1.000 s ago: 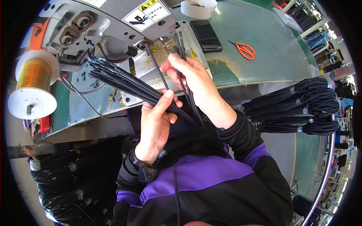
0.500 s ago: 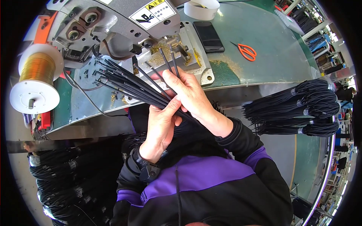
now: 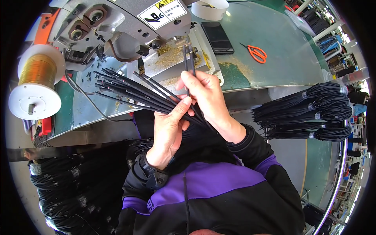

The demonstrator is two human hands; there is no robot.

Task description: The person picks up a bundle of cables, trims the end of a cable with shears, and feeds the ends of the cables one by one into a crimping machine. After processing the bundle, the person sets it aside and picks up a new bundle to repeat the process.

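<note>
We judged spillage the chief risk: the black cords (image 3: 129, 89) lay fanned, their tips uneven, in the left hand (image 3: 170, 127), and a slackened thumb could have let the outer strands slide out. We considered tangling the second risk, because the 2 upright cords (image 3: 186, 58) in the right hand (image 3: 207, 96) ran down close beside the bundle and could have crossed it. We noted a third: their tips overlapped, in our view, the machine bed (image 3: 156, 69), where brass-coloured chips (image 3: 168, 56) might have clung to them; we could not tell whether they touched it.

In pose, we saw both forearms rise from below and converge in front of the machine (image 3: 131, 25), the hands just beside each other. The left hand was closed around the bundle, thumb uppermost, the cord tips pointing up and leftward over the table. The right hand, higher, had its thumb and fingers drawn together on the 2 cords, which stood nearly vertical; its lower fingers were partly hidden.
</note>
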